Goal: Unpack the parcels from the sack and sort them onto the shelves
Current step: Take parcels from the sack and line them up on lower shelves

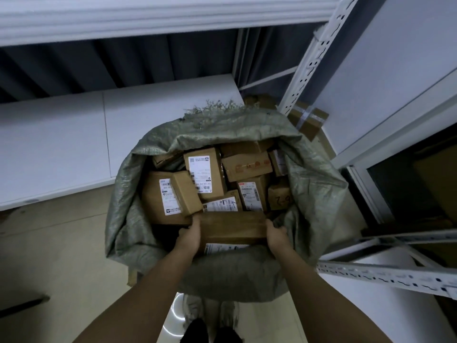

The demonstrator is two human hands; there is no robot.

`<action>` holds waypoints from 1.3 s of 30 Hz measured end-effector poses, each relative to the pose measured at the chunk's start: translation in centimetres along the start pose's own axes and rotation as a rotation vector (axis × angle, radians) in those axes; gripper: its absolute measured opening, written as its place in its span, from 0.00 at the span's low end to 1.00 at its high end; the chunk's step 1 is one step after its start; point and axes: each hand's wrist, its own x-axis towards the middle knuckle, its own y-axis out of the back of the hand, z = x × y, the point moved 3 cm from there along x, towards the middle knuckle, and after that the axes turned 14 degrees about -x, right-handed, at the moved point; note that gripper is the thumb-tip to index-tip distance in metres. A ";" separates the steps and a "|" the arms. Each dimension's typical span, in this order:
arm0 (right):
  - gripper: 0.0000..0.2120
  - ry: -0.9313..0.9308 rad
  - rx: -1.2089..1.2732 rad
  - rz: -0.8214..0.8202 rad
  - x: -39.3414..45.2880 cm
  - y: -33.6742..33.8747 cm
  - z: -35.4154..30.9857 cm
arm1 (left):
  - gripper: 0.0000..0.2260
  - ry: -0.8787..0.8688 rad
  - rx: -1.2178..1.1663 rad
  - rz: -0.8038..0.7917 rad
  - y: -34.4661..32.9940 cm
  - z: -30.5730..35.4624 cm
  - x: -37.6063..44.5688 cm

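Between your left hand [190, 235] and right hand [275, 235], you are gripping a long box [232, 225] by its ends, low inside the sack [314, 184]; beyond it many parcels [205, 173] are waiting, shelves [153, 129] nearby

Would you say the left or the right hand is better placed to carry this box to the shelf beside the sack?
Probably the right hand: it grips the long box at the end nearest the right-side shelf. The left hand holds the far end.
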 end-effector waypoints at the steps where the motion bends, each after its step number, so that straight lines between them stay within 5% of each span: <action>1: 0.34 0.024 -0.023 0.008 -0.8 0.4 -0.3 | 0.36 0.004 0.016 0.004 0.1 -0.1 -0.8; 6: 0.26 0.193 -0.185 0.072 -5.6 3.7 -2.7 | 0.37 -0.036 -0.002 0.027 1.0 1.2 -5.5; 11: 0.23 0.325 0.017 0.168 -10.2 6.9 -4.8 | 0.34 -0.220 -0.053 0.085 2.7 3.8 -8.9; 18: 0.20 0.416 0.484 0.035 -14.1 9.6 -6.8 | 0.31 -0.471 -0.252 0.021 4.8 8.0 -13.1; 27: 0.35 0.476 0.517 -0.098 -16.4 11.9 -9.0 | 0.32 -0.569 -0.280 -0.159 6.2 10.6 -16.1; 32: 0.32 0.407 0.654 -0.278 -16.9 12.4 -8.5 | 0.32 -0.651 -0.304 -0.178 6.4 10.7 -17.6; 39: 0.19 0.429 0.687 -0.211 -16.9 12.5 -8.6 | 0.25 -0.706 -0.379 -0.244 6.3 11.7 -19.6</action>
